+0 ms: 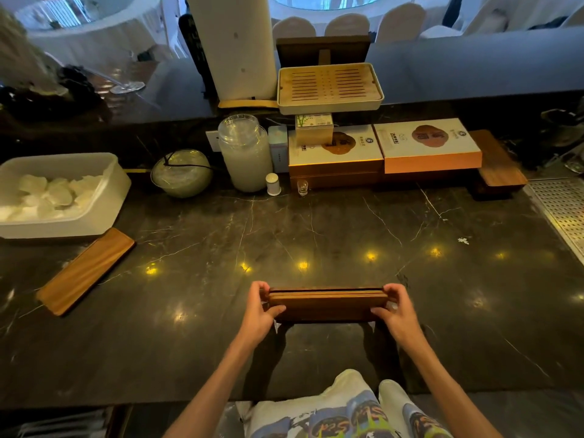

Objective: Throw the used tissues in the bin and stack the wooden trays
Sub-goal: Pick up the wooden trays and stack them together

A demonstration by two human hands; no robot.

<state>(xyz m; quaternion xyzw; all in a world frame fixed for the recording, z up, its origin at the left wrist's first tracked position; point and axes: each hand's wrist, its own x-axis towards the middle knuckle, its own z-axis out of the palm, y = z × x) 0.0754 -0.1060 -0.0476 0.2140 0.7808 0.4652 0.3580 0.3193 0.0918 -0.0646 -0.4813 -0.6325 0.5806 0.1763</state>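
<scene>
A stack of long wooden trays (328,303) is held just above the dark marble counter (316,229), near its front edge. My left hand (262,308) grips the stack's left end and my right hand (396,306) grips its right end. One more wooden tray (85,270) lies flat and slanted on the counter at the left. Another dark wooden tray (497,162) rests at the back right, partly under the boxes. A white bin (104,197) at the far left holds crumpled white tissues (53,194).
Along the back stand a glass bowl (181,172), a big glass jar (245,153), a small white shaker (273,184), a tiny glass (302,187) and two flat gift boxes (428,143). A slatted tea tray (328,86) sits on the ledge. A perforated metal grate (562,210) lies at the right.
</scene>
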